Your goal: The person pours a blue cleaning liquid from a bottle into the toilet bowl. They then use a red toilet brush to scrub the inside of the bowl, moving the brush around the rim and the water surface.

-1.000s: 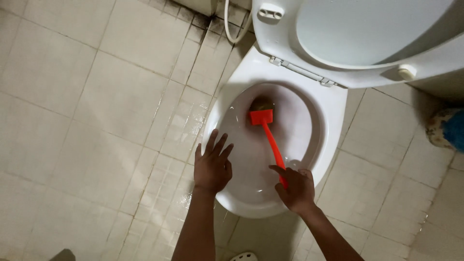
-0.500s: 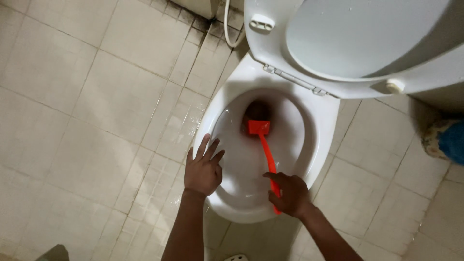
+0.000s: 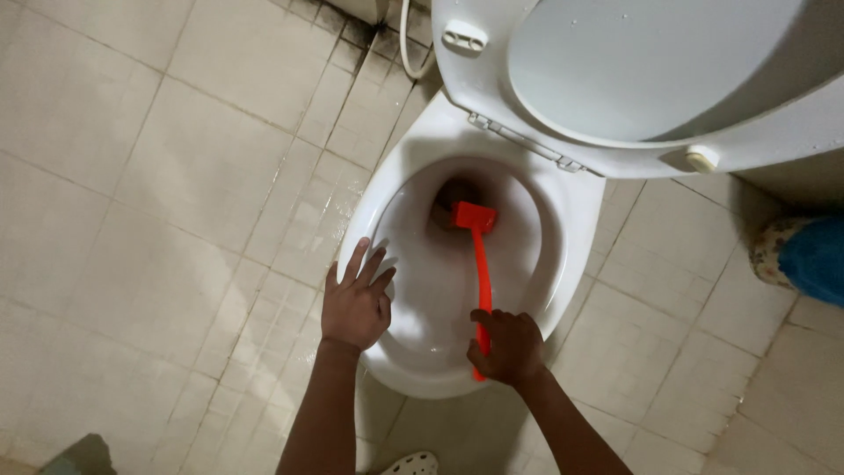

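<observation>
While right hand (image 3: 508,347) grips red brush (image 3: 477,255) reaching into toilet bowl (image 3: 563,264), left hand (image 3: 356,303) open, fingers spread on rim

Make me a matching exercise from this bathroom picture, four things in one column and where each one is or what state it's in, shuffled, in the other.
Things:
1. left hand
2. right hand
3. brush head
4. toilet lid

Places or states:
A. raised, standing open behind the bowl
B. closed around the red handle near the bowl's front edge
C. down inside the toilet bowl, near the drain opening
D. fingers spread, resting on the bowl's rim

Pairs: 1-D, 2-B, 3-C, 4-A
</observation>
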